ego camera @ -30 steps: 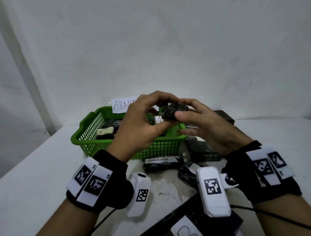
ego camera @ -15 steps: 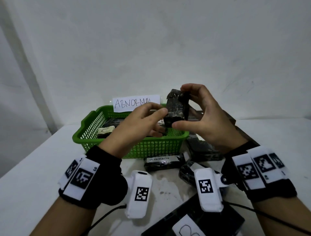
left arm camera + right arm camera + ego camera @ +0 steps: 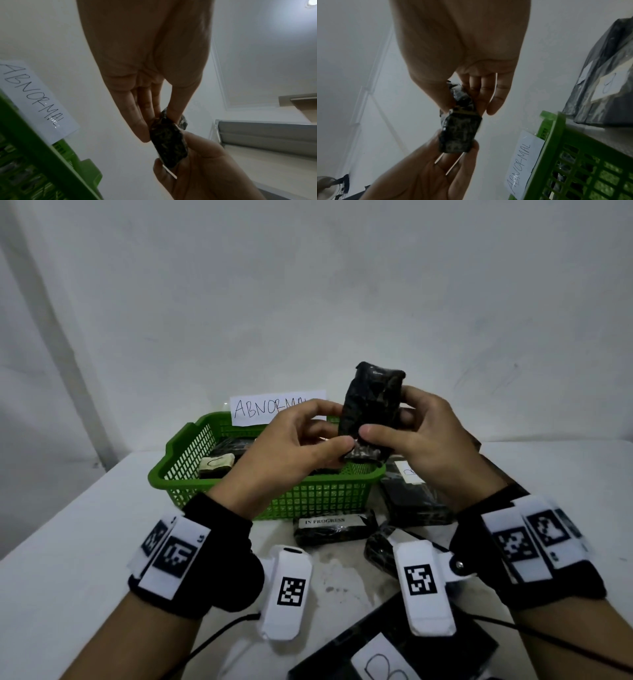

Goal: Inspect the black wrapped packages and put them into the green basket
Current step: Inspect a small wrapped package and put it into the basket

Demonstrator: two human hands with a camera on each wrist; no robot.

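Both hands hold one black wrapped package upright in the air, above the near rim of the green basket. The right hand grips its lower half between thumb and curled fingers. The left hand pinches its bottom edge with the fingertips.

I am holding a black wrapped package upright above the green basket; my left hand is pinching its lower end; my right hand is gripping its side.
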